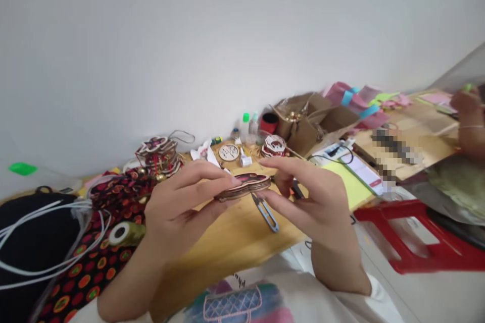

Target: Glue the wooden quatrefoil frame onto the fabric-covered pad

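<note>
Held edge-on above the counter (235, 242), the flat wooden ornament (244, 185) is pinched at its ends — left hand (178, 207) and right hand (314, 197) both closed on it — steadying it level, thread snips (265, 212) just beneath.

Both hands met above the wooden counter (231, 242), the left hand (178, 207) and the right hand (314, 197) pinching opposite ends of a flat wooden ornament (244, 185) held level between the fingertips. Thread snips (266, 212) hung just beneath it, by the right fingers. A stack of similar ornaments (159, 154) sat behind the left hand, beside patterned fabric (98, 262).
</note>
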{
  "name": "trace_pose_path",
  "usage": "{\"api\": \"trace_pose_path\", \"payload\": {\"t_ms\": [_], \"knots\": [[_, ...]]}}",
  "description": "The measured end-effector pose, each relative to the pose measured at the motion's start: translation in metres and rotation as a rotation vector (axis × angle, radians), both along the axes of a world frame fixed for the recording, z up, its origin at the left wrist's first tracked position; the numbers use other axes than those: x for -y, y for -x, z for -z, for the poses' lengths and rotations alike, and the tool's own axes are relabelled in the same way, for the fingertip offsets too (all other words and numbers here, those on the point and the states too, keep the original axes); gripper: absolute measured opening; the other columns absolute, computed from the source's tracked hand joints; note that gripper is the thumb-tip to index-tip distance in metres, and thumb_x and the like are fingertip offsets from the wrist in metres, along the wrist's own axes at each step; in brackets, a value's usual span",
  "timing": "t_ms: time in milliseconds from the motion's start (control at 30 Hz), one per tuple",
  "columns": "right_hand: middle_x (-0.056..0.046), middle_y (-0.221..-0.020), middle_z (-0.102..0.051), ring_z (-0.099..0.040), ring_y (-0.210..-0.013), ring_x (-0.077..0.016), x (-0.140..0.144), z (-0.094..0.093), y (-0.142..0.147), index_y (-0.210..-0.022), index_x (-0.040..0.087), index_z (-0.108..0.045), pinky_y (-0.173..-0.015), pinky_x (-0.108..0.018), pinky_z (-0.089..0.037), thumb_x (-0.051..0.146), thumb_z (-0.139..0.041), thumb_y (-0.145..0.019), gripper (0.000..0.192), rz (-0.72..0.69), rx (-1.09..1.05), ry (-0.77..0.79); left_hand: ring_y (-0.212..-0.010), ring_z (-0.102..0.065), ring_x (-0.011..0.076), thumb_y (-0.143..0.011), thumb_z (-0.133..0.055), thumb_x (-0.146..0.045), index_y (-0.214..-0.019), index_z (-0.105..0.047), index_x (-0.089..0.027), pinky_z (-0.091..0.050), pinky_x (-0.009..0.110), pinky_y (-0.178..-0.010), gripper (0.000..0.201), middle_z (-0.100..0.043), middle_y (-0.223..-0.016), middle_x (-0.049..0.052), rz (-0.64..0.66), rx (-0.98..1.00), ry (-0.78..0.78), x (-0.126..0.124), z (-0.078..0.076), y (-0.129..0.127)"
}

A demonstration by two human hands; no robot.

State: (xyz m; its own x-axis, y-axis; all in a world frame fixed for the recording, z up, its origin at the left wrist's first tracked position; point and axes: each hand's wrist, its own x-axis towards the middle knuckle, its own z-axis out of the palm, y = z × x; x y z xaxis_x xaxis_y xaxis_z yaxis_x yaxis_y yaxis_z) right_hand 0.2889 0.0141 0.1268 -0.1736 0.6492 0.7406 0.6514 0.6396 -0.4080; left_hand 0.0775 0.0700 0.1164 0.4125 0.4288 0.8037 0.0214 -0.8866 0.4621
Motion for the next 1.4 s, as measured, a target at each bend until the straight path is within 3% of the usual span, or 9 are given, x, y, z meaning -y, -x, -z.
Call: {"api": "trace_pose_path", "payload": {"t_ms": [100, 267, 333, 433, 567, 767, 933, 1100, 1400], "knots": [[0.004, -0.076, -0.059, -0.056, -0.064, -0.0076, -0.011, -0.01, 0.005, -0.117, 0.024, -0.061, -0.061, -0.021, -0.049, 0.023, -0.072, -0.083, 0.036, 0.005, -0.061, -0.044, -0.084, -0.066, 0.0167, -0.079, -0.074, -0.012, -0.106, -0.076, -0.033, -0.056, 0.032, -0.077, 0.034, -0.074, -0.09, 0.002, -0.052, 0.239, 0.157, -0.007, 0.003, 0.0], [-0.004, -0.105, -0.06, -0.06, -0.092, -0.0144, -0.025, -0.02, 0.024, -0.116, 0.025, -0.063, -0.077, -0.029, -0.054, 0.024, -0.075, -0.08, 0.037, 0.039, -0.125, -0.138, -0.082, -0.068, 0.016, -0.077, -0.08, -0.029, -0.09, -0.08, -0.027, -0.058, 0.026, -0.072, 0.013, -0.074, -0.085, 0.004, -0.058, 0.604, 0.483, -0.015, 0.003, -0.006], [-0.004, -0.105, -0.059, -0.059, -0.096, -0.0153, -0.027, -0.017, 0.035, -0.114, 0.025, -0.063, -0.081, -0.031, -0.053, 0.021, -0.075, -0.08, 0.036, 0.042, -0.203, -0.177, -0.079, -0.068, 0.0157, -0.074, -0.082, -0.034, -0.086, -0.081, -0.026, -0.059, 0.027, -0.072, 0.014, -0.074, -0.083, 0.004, -0.041, 0.689, 0.597, -0.017, 0.001, -0.009], [-0.001, -0.092, -0.06, -0.058, -0.085, -0.0129, -0.029, -0.008, 0.051, -0.106, 0.025, -0.065, -0.073, -0.028, -0.051, 0.014, -0.072, -0.08, 0.029, 0.007, -0.347, -0.211, -0.079, -0.069, 0.0153, -0.073, -0.083, -0.035, -0.084, -0.081, -0.025, -0.059, 0.026, -0.074, 0.015, -0.075, -0.083, 0.004, -0.015, 0.745, 0.654, -0.018, -0.001, -0.012], [0.002, -0.074, -0.063, -0.056, -0.063, -0.0094, -0.031, 0.002, 0.066, -0.105, 0.024, -0.066, -0.056, -0.023, -0.048, 0.017, -0.068, -0.084, 0.022, -0.038, -0.394, -0.058, -0.081, -0.069, 0.0147, -0.074, -0.082, -0.031, -0.085, -0.081, -0.026, -0.058, 0.024, -0.074, 0.012, -0.075, -0.082, 0.003, 0.015, 0.74, 0.687, -0.017, -0.001, -0.013], [0.002, -0.067, -0.066, -0.056, -0.054, -0.0075, -0.033, -0.002, 0.076, -0.093, 0.021, -0.071, -0.048, -0.018, -0.047, 0.029, -0.069, -0.085, 0.011, -0.107, -0.443, 0.113, -0.082, -0.066, 0.0125, -0.077, -0.08, -0.025, -0.087, -0.081, -0.027, -0.055, 0.02, -0.072, 0.01, -0.073, -0.084, 0.002, -0.04, 0.672, 0.588, -0.014, 0.004, -0.012], [0.001, -0.066, -0.068, -0.055, -0.051, -0.0069, -0.031, 0.0, 0.078, -0.09, 0.021, -0.072, -0.044, -0.017, -0.045, 0.028, -0.07, -0.085, 0.009, -0.152, -0.593, 0.193, -0.089, -0.068, 0.0158, -0.08, -0.077, -0.02, -0.096, -0.079, -0.036, -0.059, 0.028, -0.077, 0.022, -0.074, -0.09, 0.001, -0.06, 0.602, 0.435, -0.014, 0.009, -0.013], [0.002, -0.063, -0.068, -0.055, -0.049, -0.0052, -0.031, 0.004, 0.076, -0.087, 0.021, -0.071, -0.043, -0.014, -0.045, 0.025, -0.07, -0.085, 0.005, -0.3, -0.823, 0.315, -0.089, -0.068, 0.0179, -0.082, -0.075, -0.022, -0.099, -0.078, -0.038, -0.06, 0.035, -0.08, 0.024, -0.074, -0.094, 0.001, -0.067, 0.51, 0.386, -0.01, 0.007, -0.016], [0.003, -0.06, -0.064, -0.054, -0.045, -0.0053, -0.031, 0.003, 0.072, -0.083, 0.021, -0.07, -0.037, -0.013, -0.045, 0.026, -0.069, -0.087, 0.006, -0.283, -0.895, 0.296, -0.091, -0.066, 0.0167, -0.086, -0.071, -0.021, -0.103, -0.077, -0.033, -0.058, 0.029, -0.078, 0.021, -0.073, -0.098, 0.002, -0.029, 0.498, 0.448, -0.006, 0.008, -0.017]]}}
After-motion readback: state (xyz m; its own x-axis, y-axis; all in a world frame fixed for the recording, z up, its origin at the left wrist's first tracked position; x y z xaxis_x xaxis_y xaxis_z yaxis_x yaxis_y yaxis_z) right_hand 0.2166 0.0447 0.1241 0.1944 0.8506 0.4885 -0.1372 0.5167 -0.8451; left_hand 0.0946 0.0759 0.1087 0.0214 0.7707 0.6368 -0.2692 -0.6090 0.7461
